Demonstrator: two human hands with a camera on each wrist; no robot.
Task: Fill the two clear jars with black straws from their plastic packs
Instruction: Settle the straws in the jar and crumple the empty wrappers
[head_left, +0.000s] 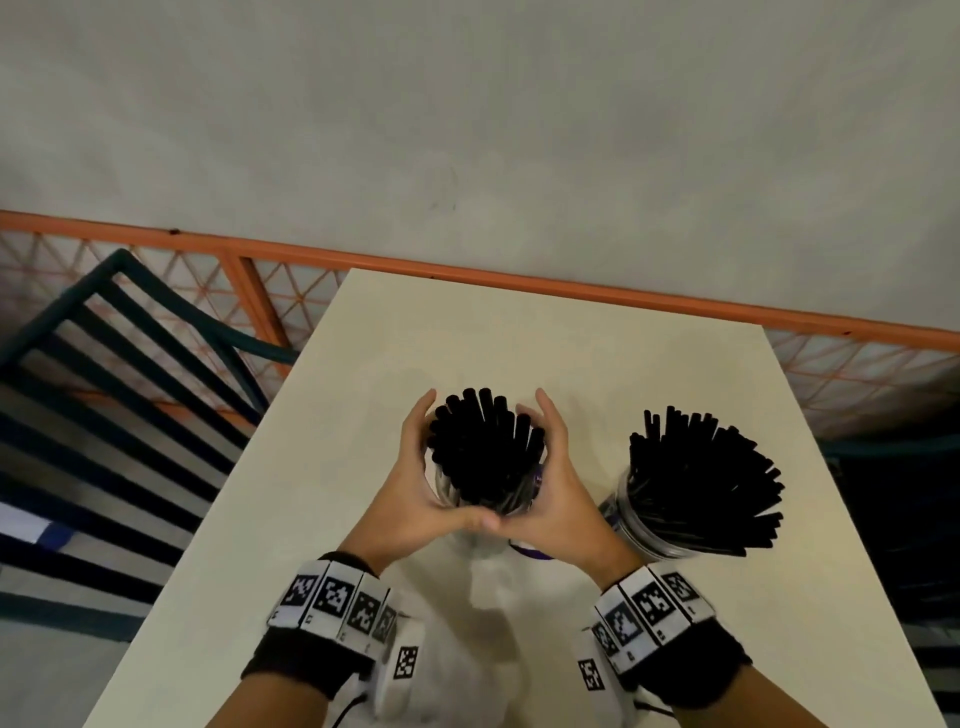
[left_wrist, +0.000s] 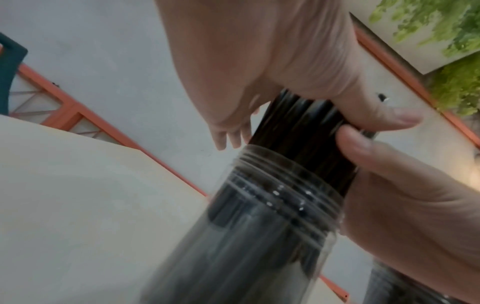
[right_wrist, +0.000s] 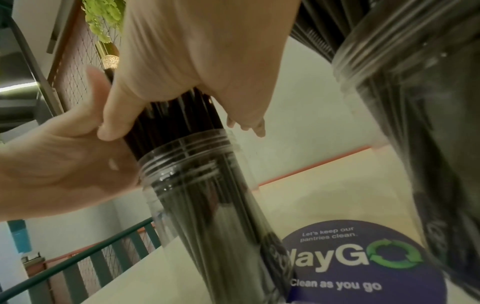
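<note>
A clear jar (head_left: 445, 491) stands at the middle of the cream table (head_left: 519, 338), holding an upright bundle of black straws (head_left: 483, 447). My left hand (head_left: 418, 467) and right hand (head_left: 560, 467) cup this bundle from both sides above the jar's rim, and the thumbs meet in front. The left wrist view shows the threaded jar (left_wrist: 272, 205), the straws (left_wrist: 303, 133) and both thumbs on them. To the right stands a second clear jar (head_left: 644, 525), its straws (head_left: 701, 478) fanned out and touched by no hand.
A purple round sticker (right_wrist: 363, 267) lies on the table between the jars. Something pale and translucent (head_left: 488, 603) lies between my wrists. A dark green slatted chair (head_left: 130, 364) is at the left. An orange railing (head_left: 467, 270) runs behind the table's far edge.
</note>
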